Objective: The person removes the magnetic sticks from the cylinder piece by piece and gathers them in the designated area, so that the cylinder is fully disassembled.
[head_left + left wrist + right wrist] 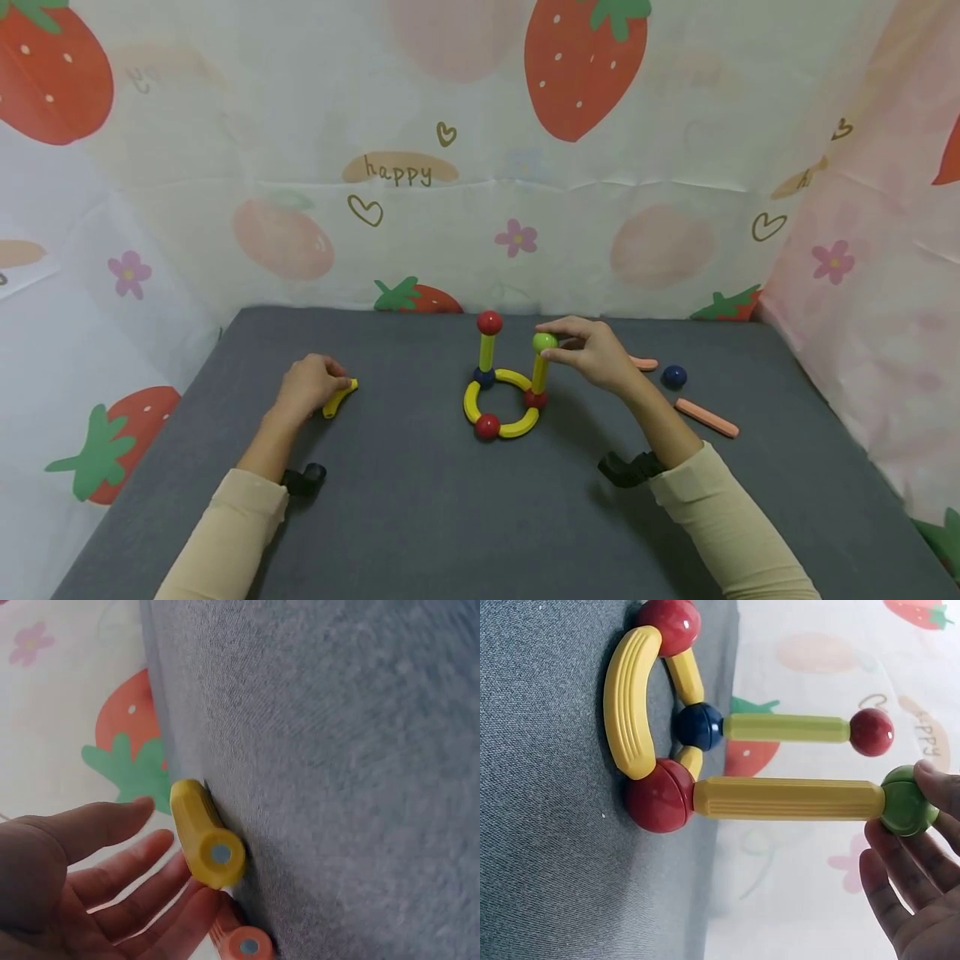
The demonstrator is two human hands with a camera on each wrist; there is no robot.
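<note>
My right hand (600, 354) pinches a green ball (909, 801) between thumb and fingers. That ball tops an upright yellow stick (787, 799), which stands on a red ball (660, 795) of a ring of curved yellow pieces (517, 426). A light green stick (487, 353) with a red ball (490, 323) on top rises from the ring's dark blue ball (699, 726). On the left, my left hand (112, 892) has its fingers loosely bent beside a curved yellow piece (201, 832), thumb apart from it. An orange piece (246, 943) shows past the fingertips.
Right of the ring, a loose dark blue ball (674, 377) and an orange stick (707, 417) lie on the grey table (420, 508). Another orange piece (645, 364) is partly hidden behind my right hand. A printed cloth (450, 100) hangs behind the table.
</note>
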